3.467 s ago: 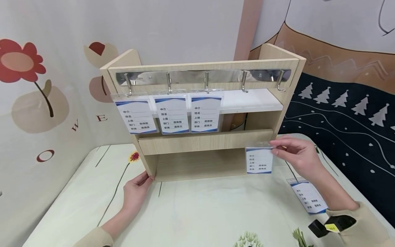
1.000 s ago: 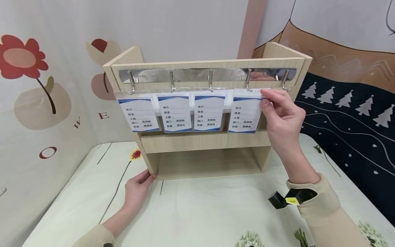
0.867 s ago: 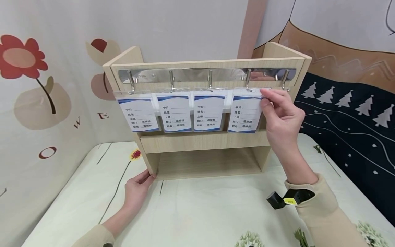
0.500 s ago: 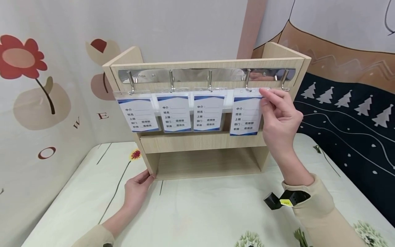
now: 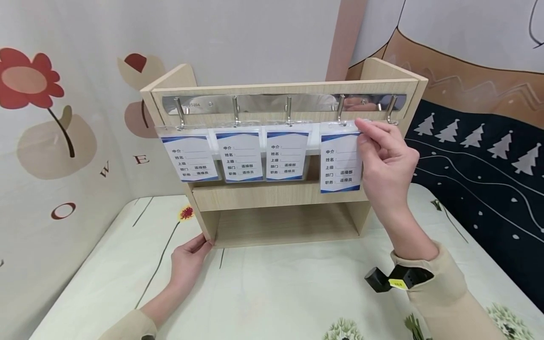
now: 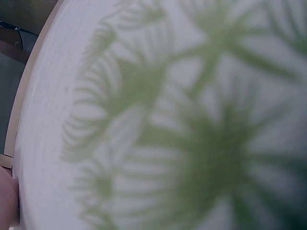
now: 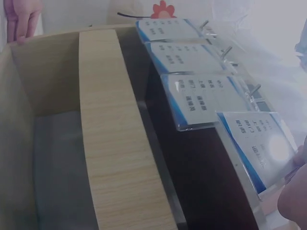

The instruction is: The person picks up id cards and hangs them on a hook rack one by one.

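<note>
My right hand (image 5: 388, 163) pinches the top right corner of a clear badge holder (image 5: 341, 163) with a blue-edged card inside. Its top edge is right at the lower end of the fourth metal hook (image 5: 341, 109); whether the hook passes through the slot I cannot tell. Three like badges, the left badge (image 5: 190, 158), the second badge (image 5: 239, 157) and the third badge (image 5: 287, 156), hang from the hooks to the left. My left hand (image 5: 187, 259) holds the lower left corner of the small wooden shelf (image 5: 280, 196). In the right wrist view the held badge (image 7: 259, 148) tilts beside the hanging ones.
A shiny hook rail (image 5: 263, 104) runs along the shelf's top board; its fifth hook (image 5: 392, 111) at the right carries no badge. The shelf stands on a pale flowered cloth (image 5: 272, 293). Patterned curtains rise behind and at both sides.
My right hand has raised the badge from low beside the shelf's right side up to the fourth hook. Lately the badge's lower edge has swung down and outward. My left hand stays put.
</note>
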A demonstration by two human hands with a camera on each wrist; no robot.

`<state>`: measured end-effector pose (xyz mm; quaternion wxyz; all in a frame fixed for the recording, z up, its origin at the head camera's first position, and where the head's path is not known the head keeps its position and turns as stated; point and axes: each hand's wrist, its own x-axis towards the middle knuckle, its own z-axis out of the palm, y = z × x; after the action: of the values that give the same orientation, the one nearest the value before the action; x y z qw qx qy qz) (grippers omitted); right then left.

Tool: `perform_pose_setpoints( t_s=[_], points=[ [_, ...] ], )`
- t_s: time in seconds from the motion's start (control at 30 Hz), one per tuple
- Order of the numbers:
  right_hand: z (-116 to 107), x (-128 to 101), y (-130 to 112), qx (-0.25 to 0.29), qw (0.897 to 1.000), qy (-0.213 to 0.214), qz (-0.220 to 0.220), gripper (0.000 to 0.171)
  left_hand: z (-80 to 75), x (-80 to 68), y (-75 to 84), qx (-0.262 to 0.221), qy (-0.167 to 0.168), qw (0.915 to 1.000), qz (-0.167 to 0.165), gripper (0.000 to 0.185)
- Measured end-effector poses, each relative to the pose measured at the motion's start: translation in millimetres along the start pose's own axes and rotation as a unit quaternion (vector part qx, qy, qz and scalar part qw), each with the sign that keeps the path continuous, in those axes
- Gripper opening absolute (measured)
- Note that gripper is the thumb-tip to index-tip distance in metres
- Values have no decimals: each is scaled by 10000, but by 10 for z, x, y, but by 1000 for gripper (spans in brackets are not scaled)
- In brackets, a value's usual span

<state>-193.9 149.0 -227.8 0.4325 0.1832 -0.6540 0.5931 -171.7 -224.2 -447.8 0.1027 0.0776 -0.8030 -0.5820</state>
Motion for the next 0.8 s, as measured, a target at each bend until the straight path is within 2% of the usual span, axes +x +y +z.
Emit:
perform_pose_setpoints(
  t_s=[0.37, 0.8],
  points=[
    [-45, 39, -147, -98, 9969, -205, 747, 28, 3, 8, -3, -46, -25, 10000, -2, 41],
    [-65, 56, -205, -413, 9935, -267, 1025, 27, 1, -15, 22, -42, -27, 10000, 61, 41]
  ],
)
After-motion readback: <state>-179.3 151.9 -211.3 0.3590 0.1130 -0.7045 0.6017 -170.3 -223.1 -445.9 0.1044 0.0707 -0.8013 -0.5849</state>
